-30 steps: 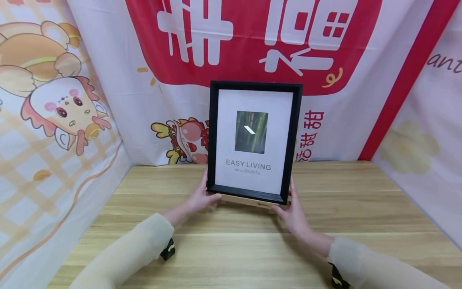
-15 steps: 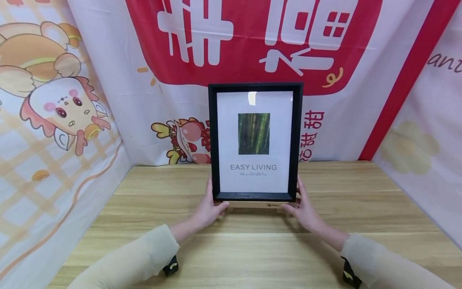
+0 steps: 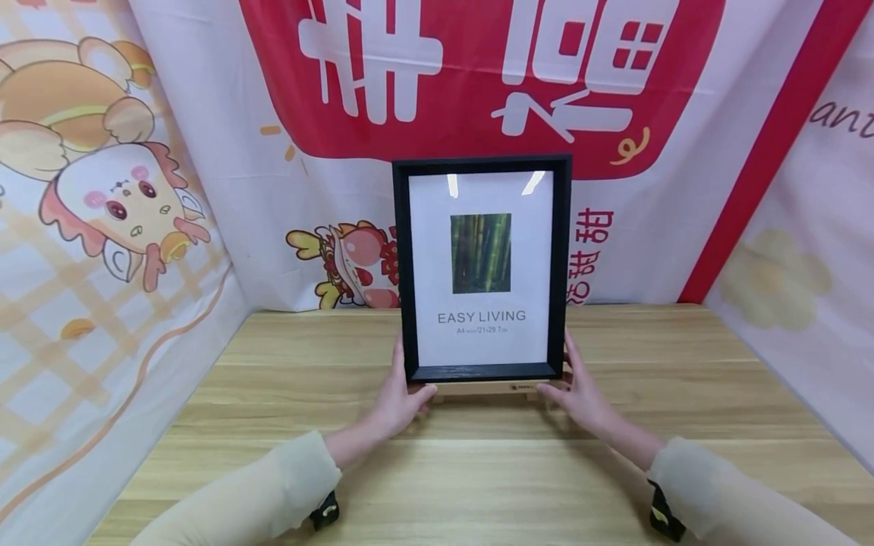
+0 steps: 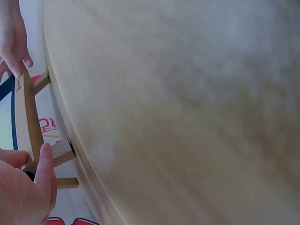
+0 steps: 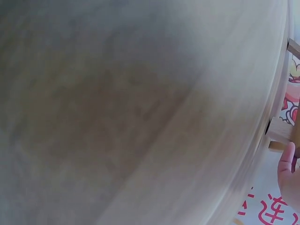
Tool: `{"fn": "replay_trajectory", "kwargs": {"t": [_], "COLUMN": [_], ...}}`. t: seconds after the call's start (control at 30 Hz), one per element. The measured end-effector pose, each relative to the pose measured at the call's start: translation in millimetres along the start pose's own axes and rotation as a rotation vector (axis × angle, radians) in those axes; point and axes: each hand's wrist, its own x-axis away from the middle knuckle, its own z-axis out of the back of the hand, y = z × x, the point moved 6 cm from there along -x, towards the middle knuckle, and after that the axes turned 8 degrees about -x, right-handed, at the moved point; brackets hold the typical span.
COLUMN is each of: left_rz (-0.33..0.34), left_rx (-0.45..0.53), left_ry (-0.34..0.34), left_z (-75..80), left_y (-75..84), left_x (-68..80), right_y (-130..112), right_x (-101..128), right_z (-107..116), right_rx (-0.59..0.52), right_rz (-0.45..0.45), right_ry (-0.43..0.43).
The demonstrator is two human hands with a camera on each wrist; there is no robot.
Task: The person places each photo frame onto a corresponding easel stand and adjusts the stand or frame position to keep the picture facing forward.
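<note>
A black picture frame (image 3: 492,372) with a bamboo print and the words "EASY LIVING" stands upright, facing me, on a small wooden easel (image 3: 478,387). My left hand (image 3: 396,402) grips the left end of the easel's ledge, thumb in front. At the right end my right hand (image 3: 580,398) holds it the same way. The left wrist view has the ledge (image 4: 29,117) between both hands and the easel's legs (image 4: 63,153) on the table. Only part of the right hand (image 5: 291,180) shows in the right wrist view. The frame hides most of the easel.
The wood-grain table (image 3: 478,478) extends toward me and to both sides. Behind the frame hangs a red and white printed cloth (image 3: 464,129). Patterned cloths enclose the left (image 3: 41,364) and right (image 3: 806,303) sides. Black wrist straps show below both sleeves.
The frame and easel have turned to face me squarely and come slightly nearer, with both hands moving along. Over the last half second they have barely shifted; the reflections on the glass differ.
</note>
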Motion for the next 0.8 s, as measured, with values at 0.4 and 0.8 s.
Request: {"fn": "replay_trajectory", "kwargs": {"t": [0.4, 0.8], "left_rz": [0.015, 0.010], "left_rx": [0.000, -0.129], "left_ry": [-0.029, -0.029], "left_z": [1.5, 25.7], "left_y": [-1.3, -9.1], "left_x": [-3.4, -6.0], "right_y": [2, -3], "right_x": [0, 7], "right_z": [-2, 11], "right_rx": [0.037, 0.063], "right_rz": [-0.017, 0.010], "right_ry": [0.026, 0.000]}}
